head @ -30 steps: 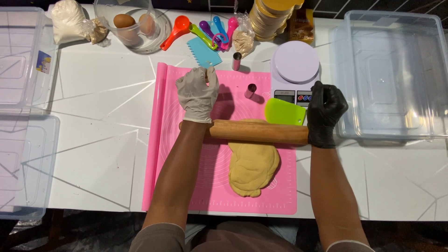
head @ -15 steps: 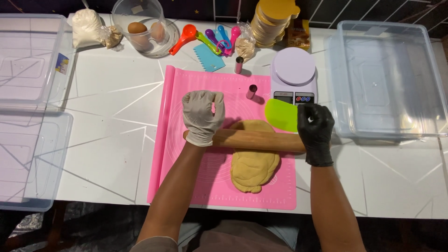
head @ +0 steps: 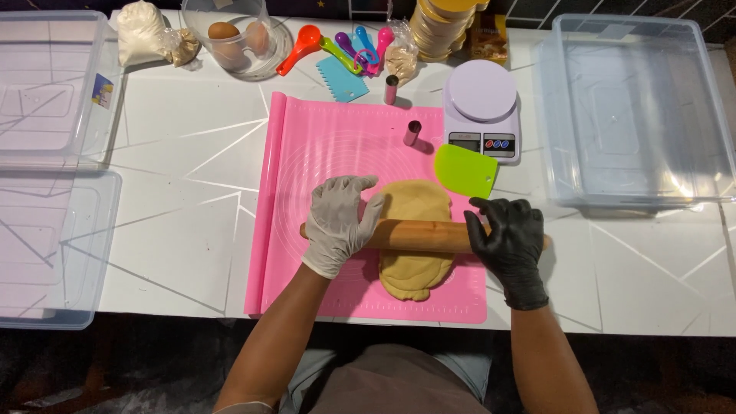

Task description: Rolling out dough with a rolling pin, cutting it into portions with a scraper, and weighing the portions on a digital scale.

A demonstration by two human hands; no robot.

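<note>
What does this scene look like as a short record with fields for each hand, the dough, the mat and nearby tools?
left hand: white glove, on the wooden rolling pin
right hand: black glove, on the pin's other end
dough: flat yellow sheet, under the pin
mat: pink silicone mat, on the white table
nearby tools: green scraper, kitchen scale, small metal cutter

rolling pin (head: 422, 235) ends under hands, dough (head: 415, 230) middle hidden

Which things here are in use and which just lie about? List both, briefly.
In use: left hand, right hand, rolling pin, dough, pink mat.
Lying about: green scraper, scale, egg bowl, measuring spoons, clear bins.
</note>
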